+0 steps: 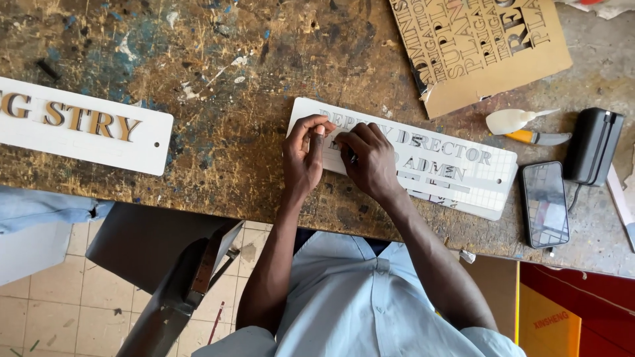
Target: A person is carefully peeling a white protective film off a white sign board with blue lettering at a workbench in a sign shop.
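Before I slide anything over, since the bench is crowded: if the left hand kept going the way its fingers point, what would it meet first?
The left hand points up the image, resting on the white sign plate's left end. Beyond that edge lies only bare, paint-spattered workbench; the way looks free.

Bare, paint-stained bench (pixel 251 86) lies open left of my left hand (pixel 303 158), up to the other white sign (pixel 79 125). Above my fingers the way is free until the cardboard stencil sheet (pixel 479 46). Right of my right hand (pixel 370 162), past the white plate (pixel 423 155), glue bottle (pixel 509 120), knife (pixel 537 137), phone (pixel 545 203) and black box (pixel 592 147) crowd together.
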